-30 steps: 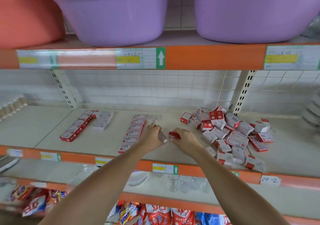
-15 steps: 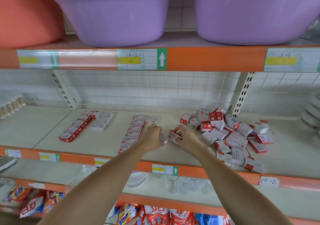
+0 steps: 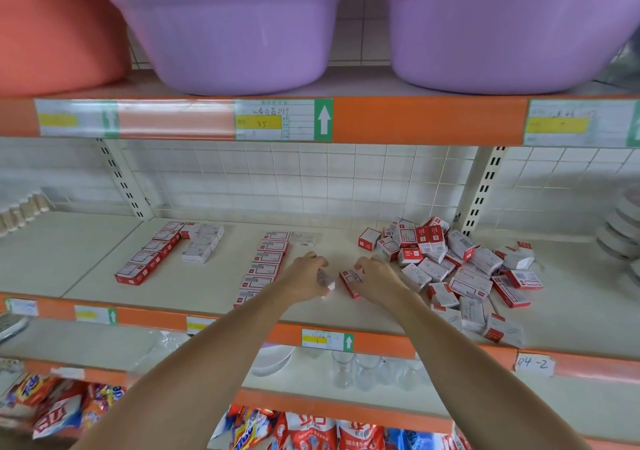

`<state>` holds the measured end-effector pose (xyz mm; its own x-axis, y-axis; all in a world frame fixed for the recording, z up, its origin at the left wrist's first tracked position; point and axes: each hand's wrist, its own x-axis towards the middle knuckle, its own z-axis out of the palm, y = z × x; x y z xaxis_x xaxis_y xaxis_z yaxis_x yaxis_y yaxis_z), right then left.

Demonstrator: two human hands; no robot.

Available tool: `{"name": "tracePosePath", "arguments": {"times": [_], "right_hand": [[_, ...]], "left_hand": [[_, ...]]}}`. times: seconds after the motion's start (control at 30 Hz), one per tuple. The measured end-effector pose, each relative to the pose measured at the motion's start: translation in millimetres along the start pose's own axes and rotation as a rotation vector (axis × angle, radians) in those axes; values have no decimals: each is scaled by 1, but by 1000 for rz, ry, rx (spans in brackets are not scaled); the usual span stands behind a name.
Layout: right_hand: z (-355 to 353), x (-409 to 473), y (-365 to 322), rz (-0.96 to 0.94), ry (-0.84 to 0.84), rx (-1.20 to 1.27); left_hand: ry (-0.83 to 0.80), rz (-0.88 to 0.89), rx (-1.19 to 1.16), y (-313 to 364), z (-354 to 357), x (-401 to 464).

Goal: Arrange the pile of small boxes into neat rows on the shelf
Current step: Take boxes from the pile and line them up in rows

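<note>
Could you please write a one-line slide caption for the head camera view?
Both hands, left and right, each hold a small box between the finished rows and the loose pile.

A shop: orange-edged shelving [image 3: 433, 120] bears price labels [image 3: 284, 119], stocked with plastic basins [image 3: 235, 34], glasses [image 3: 360, 370] and detergent packets [image 3: 311, 429].

A cream shelf [image 3: 214, 287] with an orange front edge is seen. Two rows of small red-and-white boxes are laid on it, a left row [image 3: 149, 257] and a middle row [image 3: 265, 266]. A loose pile of boxes [image 3: 460, 269] is heaped at the right.
</note>
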<state>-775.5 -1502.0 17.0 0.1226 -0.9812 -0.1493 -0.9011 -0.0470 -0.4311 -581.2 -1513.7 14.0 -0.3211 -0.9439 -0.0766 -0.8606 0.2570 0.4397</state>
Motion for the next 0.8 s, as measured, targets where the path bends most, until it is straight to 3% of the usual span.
{"name": "tracePosePath", "arguments": {"times": [0.17,0.4,0.8], "right_hand": [[1,-2,-1,-69,17,10],[0,-1,-4,-258,-174,-112],[2,-2,-9,-113,-76,-277]], "left_hand": [[-62,20,-1,-5,-4,-1],[-63,8,19,-9,-3,-5],[-34,-7,52,-6,-5,-11]]}}
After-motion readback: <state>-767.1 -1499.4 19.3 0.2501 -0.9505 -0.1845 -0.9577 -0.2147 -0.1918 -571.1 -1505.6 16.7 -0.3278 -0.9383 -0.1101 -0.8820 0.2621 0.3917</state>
